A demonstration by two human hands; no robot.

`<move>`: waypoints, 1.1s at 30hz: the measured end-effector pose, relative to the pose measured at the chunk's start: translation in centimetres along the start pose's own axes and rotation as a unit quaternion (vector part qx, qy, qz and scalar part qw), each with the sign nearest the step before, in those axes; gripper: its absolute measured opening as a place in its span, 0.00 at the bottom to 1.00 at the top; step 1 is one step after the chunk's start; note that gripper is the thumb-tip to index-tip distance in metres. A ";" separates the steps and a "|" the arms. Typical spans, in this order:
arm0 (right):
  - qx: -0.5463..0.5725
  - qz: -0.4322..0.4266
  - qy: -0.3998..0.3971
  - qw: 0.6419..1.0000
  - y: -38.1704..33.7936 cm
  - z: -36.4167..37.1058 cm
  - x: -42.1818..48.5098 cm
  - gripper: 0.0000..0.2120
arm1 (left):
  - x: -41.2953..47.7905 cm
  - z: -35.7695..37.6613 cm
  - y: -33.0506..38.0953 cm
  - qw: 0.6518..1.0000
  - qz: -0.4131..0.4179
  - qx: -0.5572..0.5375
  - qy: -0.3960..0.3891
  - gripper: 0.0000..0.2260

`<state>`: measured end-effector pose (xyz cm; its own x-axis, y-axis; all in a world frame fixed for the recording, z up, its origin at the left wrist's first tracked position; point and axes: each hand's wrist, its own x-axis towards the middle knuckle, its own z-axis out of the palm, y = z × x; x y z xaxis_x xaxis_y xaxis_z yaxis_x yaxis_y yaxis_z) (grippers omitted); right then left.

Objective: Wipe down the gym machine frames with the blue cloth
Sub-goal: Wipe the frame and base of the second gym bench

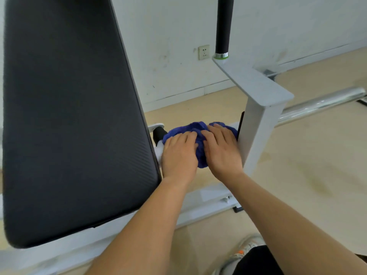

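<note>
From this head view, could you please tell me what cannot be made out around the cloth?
Head view:
White frame bar beneath the blue cloth: covered by cloth, left hand and right hand.
Black pad: cut off at top and left edges.
Black grip: top cut off.
Wall socket: too small for detail.

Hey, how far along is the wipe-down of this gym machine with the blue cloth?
Done: cannot tell; no frame part shows visible wipe marks. In hand: left hand and right hand press the blue cloth onto the low crossbar beside the black pad. Left, likely: the upright post, angled arm and base rail.
</note>
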<state>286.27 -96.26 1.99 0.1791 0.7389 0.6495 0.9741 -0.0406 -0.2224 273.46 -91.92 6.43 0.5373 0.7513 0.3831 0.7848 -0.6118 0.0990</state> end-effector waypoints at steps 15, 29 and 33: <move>0.102 0.064 0.062 0.991 -2.5 -18.8 4.5 0.10 | 1.3 -13.0 4.3 0.984 0.060 -0.166 0.030 0.11; 0.124 0.134 -0.078 0.980 5.3 -21.0 7.9 0.10 | 5.4 -10.4 10.6 0.932 0.014 -0.361 0.022 0.11; 0.100 0.151 -0.043 0.982 6.3 -20.3 7.5 0.09 | 5.3 -9.1 11.5 0.912 -0.045 -0.400 0.075 0.07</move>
<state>296.54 -104.64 20.27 0.4354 0.7681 0.4696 0.8300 -0.1404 -0.5398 282.53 -97.18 17.98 0.3853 0.8022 0.4562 0.3154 -0.5790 0.7518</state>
